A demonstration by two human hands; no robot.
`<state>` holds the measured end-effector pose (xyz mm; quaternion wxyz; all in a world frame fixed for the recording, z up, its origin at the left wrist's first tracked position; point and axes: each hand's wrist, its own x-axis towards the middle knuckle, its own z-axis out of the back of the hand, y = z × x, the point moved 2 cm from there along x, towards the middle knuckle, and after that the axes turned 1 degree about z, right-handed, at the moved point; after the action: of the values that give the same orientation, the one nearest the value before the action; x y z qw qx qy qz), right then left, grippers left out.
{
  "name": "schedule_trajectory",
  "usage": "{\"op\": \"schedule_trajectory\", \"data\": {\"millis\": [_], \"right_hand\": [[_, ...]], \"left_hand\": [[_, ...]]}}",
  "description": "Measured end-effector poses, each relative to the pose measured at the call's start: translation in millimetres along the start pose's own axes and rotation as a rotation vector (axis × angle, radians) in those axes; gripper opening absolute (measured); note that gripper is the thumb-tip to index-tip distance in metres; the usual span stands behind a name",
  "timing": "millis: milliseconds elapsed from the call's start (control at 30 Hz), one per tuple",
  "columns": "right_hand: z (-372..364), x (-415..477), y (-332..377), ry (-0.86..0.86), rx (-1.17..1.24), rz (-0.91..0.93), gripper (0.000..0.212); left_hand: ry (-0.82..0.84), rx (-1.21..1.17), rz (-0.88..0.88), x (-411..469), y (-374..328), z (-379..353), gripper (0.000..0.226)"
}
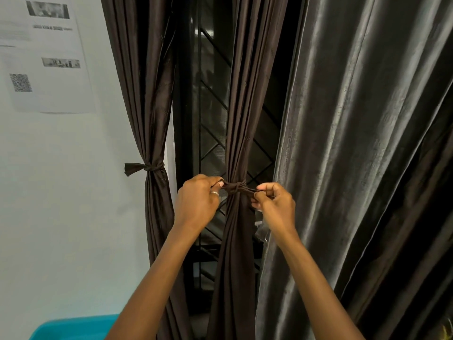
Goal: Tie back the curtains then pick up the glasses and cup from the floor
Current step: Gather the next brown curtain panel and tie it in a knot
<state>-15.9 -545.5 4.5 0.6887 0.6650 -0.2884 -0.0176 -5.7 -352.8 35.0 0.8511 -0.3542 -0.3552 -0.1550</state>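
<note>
in the head view the left hand (197,201) and right hand (274,204) each pinch an end of the dark brown fabric tie (234,188) knotted around the middle dark brown gathered curtain (241,133), their fingertips partly hidden, glasses and cup out of view.

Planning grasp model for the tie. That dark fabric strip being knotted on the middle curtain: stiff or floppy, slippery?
Likely floppy: the tie strip cinches tightly around the middle curtain. Probably light, pinched by the left hand and right hand. Knot seems to hold, so hardly slippery.
</note>
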Motion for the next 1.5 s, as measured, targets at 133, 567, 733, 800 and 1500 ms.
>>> {"op": "schedule_trajectory", "data": {"millis": [133,567,733,800,1500], "right_hand": [[0.7,1.6,-5.8,0.046,-0.067,0.002,0.017],[15.1,2.9,-11.8,0.106,-0.17,0.033,0.021],[22.7,3.2,-14.8,0.148,-0.166,0.035,0.022],[27.9,2.7,-16.3,0.158,-0.153,0.025,0.02],[111.3,13.1,-55.7,0.135,-0.487,-0.018,0.008]], "left_hand": [[0.033,0.027,0.006,-1.0,-1.7,-3.9,0.022],[0.024,0.023,0.094,-17.2,-15.7,-17.5,0.023],[-0.012,-0.026,0.18,-24.3,-24.5,-21.0,0.032],[-0.019,-0.027,0.205,-27.2,-28.8,-22.3,0.037],[0.219,0.004,0.229,-44.7,-78.1,-96.2,0.027]]}}
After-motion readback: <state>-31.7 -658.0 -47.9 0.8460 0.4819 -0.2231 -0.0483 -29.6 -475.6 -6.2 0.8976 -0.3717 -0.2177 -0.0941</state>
